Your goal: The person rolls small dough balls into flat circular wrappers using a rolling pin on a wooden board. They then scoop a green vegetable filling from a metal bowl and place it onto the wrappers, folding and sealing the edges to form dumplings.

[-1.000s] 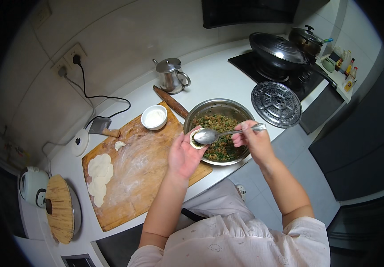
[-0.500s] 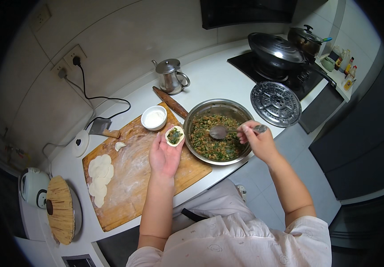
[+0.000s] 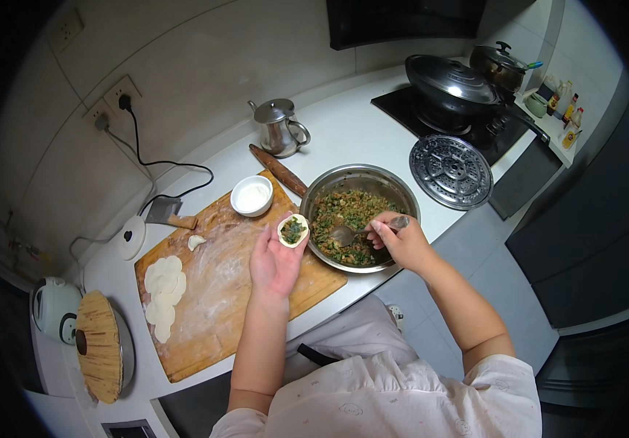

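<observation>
A round dumpling wrapper (image 3: 292,230) with green chopped filling on it rests on the fingers of my left hand (image 3: 274,264), palm up over the board's right side. My right hand (image 3: 400,242) is closed round the handle of a metal spoon (image 3: 343,234). The spoon's bowl dips into the chopped green and brown filling (image 3: 354,206) in a large steel bowl (image 3: 406,192). Flat, overlapping wrappers (image 3: 163,288) lie on the left of the floured wooden board (image 3: 216,321). One folded dumpling (image 3: 195,241) sits near the board's far left edge.
Behind the board stand a white bowl of flour (image 3: 252,196), a rolling pin (image 3: 278,169) and a steel pot with a spout (image 3: 278,128). A cleaver (image 3: 172,213) lies at the far left. A steamer rack (image 3: 451,171) and a lidded wok (image 3: 453,80) are at right.
My right hand has moved left and nearer, lowering the spoon into the filling. My left hand has shifted slightly right and nearer with the filled wrapper.
</observation>
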Action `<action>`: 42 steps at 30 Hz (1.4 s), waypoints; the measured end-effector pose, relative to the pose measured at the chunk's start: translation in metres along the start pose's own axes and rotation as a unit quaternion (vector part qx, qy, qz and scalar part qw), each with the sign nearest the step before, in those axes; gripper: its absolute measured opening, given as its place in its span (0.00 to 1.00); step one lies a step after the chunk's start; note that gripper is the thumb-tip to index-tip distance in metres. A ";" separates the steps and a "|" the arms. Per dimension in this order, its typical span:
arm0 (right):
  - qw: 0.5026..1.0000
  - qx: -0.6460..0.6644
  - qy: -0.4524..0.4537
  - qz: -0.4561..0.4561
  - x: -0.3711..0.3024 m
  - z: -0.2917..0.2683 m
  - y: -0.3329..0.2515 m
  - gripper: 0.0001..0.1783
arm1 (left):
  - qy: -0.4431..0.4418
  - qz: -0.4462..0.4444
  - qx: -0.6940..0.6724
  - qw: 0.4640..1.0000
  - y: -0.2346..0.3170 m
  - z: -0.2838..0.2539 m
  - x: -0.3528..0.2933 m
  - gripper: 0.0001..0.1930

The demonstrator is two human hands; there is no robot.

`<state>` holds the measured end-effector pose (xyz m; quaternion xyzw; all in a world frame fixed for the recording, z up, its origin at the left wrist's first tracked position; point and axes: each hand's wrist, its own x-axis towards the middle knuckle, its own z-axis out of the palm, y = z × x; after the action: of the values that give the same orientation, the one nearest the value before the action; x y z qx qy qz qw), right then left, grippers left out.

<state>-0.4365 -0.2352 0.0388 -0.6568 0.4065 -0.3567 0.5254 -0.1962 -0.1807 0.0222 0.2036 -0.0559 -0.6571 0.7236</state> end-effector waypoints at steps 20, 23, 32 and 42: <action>0.971 0.200 0.107 -0.079 -0.005 0.002 -0.006 0.12 | -0.011 -0.056 -0.001 0.998 -0.032 0.015 -0.001 0.23; 0.974 0.169 0.083 -0.127 -0.011 0.010 -0.006 0.09 | -0.036 -0.069 -0.008 0.997 -0.035 0.018 -0.003 0.21; 0.874 -0.241 0.000 -0.422 -0.019 0.004 -0.017 0.14 | -0.067 -0.076 -0.042 0.994 -0.037 0.016 -0.002 0.21; 0.949 0.038 0.107 -0.293 -0.025 0.004 -0.008 0.08 | -0.041 -0.072 -0.015 0.996 -0.034 0.018 -0.006 0.23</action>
<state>-0.4418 -0.2094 0.0446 -0.6845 0.2360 -0.5788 0.3753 -0.2347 -0.1811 0.0271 0.1691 -0.0604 -0.7161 0.6745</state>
